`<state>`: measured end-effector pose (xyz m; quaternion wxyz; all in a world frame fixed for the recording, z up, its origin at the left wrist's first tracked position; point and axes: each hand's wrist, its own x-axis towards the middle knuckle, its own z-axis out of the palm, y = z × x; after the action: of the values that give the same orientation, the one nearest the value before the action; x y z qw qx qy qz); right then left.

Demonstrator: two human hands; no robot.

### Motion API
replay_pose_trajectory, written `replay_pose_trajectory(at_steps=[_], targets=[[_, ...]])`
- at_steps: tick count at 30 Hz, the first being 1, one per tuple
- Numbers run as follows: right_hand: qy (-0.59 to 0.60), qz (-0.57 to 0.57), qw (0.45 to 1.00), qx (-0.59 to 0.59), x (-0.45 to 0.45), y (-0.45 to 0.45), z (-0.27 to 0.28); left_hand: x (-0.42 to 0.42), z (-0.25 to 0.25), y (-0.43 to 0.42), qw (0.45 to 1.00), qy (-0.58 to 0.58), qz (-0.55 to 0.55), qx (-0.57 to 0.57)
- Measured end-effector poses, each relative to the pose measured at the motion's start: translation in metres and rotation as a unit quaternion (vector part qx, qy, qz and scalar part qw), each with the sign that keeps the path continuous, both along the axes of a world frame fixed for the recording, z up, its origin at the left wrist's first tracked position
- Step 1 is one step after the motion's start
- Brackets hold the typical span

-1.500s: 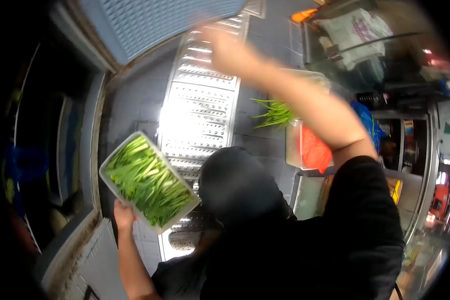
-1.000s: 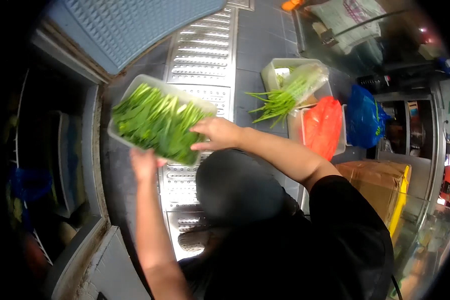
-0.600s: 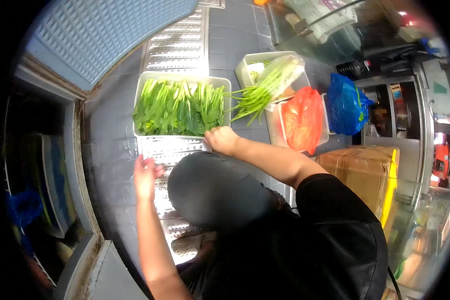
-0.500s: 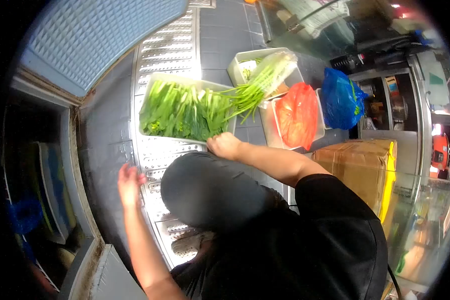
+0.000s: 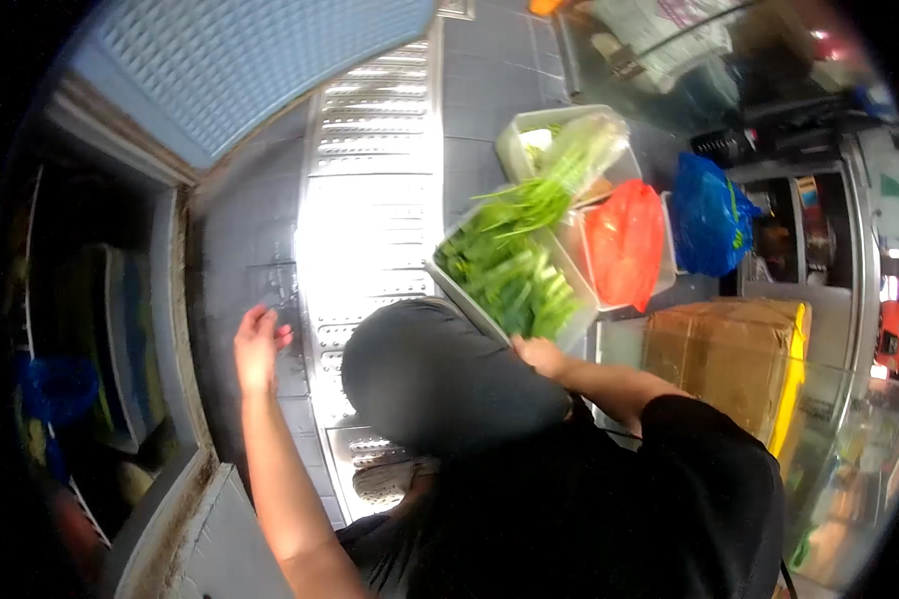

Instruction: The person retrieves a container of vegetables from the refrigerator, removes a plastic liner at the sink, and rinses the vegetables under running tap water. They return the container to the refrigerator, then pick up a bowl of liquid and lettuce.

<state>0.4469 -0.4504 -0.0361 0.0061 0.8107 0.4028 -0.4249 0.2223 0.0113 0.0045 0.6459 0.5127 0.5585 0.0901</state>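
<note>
My right hand (image 5: 539, 356) is closed on the near rim of a white plastic tub (image 5: 581, 321). Leafy green vegetables (image 5: 509, 282) with pale stalks fill this tub, which sits at an angle beside my bent knee (image 5: 420, 364). My left hand (image 5: 261, 349) hangs over the dark floor at the left, fingers loosely bent and apart, touching nothing. A bundle of thin green stems in a clear bag (image 5: 569, 170) lies across a second white tub (image 5: 514, 150), its leafy ends overlapping the vegetables.
A red plastic bag (image 5: 624, 245) fills another tub, with a blue bag (image 5: 709, 215) beyond. A cardboard box (image 5: 714, 354) stands at the right. The perforated metal floor strip (image 5: 365, 215) runs past a door frame (image 5: 185, 299) and a blue textured panel (image 5: 260, 60).
The tub of leafy vegetables has swung round and slid right, off the metal strip and against the other tubs, with my right hand on its rim. My left hand stays empty.
</note>
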Motion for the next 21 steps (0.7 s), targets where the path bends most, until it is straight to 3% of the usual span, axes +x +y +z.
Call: replay_pose_trajectory(at_steps=[1,4,5,7,9,10,12,13,14,16,19,20,21], targets=[[0.070,-0.067,0.995,-0.032,-0.001,-0.009,-0.012,0.000,0.001,-0.001,1.000,-0.011,0.009,0.009],[0.069,-0.079,0.994,0.036,0.001,-0.045,-0.038,-0.010,0.008,-0.002,0.999,0.021,-0.022,0.038],[0.130,-0.138,0.982,0.014,0.004,-0.062,-0.053,-0.022,0.001,-0.002,0.999,0.004,-0.031,0.038],[0.134,-0.140,0.981,-0.024,0.000,-0.088,-0.060,-0.034,0.008,-0.001,0.997,0.039,-0.034,0.065],[0.325,-0.358,0.873,-0.052,0.002,-0.110,-0.063,-0.053,0.017,0.008,0.988,0.087,-0.060,0.115],[0.370,-0.509,0.772,-0.089,-0.004,-0.094,-0.041,-0.064,0.016,0.014,0.988,0.067,-0.031,0.135],[0.312,-0.185,0.928,-0.080,0.000,-0.127,-0.046,-0.087,0.014,0.030,0.986,-0.015,0.103,0.134],[0.252,-0.037,0.966,-0.049,0.002,-0.144,-0.051,-0.093,0.032,0.039,0.975,-0.048,0.186,0.113],[0.242,0.012,0.969,-0.051,-0.004,-0.156,-0.055,-0.097,0.061,0.041,0.957,-0.075,0.263,0.099],[0.288,-0.041,0.939,-0.182,-0.006,-0.163,-0.052,-0.115,0.079,0.068,0.870,-0.162,0.464,0.043],[0.350,-0.145,0.813,-0.442,-0.003,-0.180,-0.044,-0.170,0.071,0.116,0.717,-0.330,0.614,0.011],[0.361,-0.131,0.766,-0.515,0.002,-0.181,-0.037,-0.184,0.072,0.125,0.710,-0.343,0.615,-0.006],[0.370,-0.097,0.730,-0.566,0.010,-0.179,-0.035,-0.173,0.095,0.125,0.708,-0.259,0.657,-0.004]])
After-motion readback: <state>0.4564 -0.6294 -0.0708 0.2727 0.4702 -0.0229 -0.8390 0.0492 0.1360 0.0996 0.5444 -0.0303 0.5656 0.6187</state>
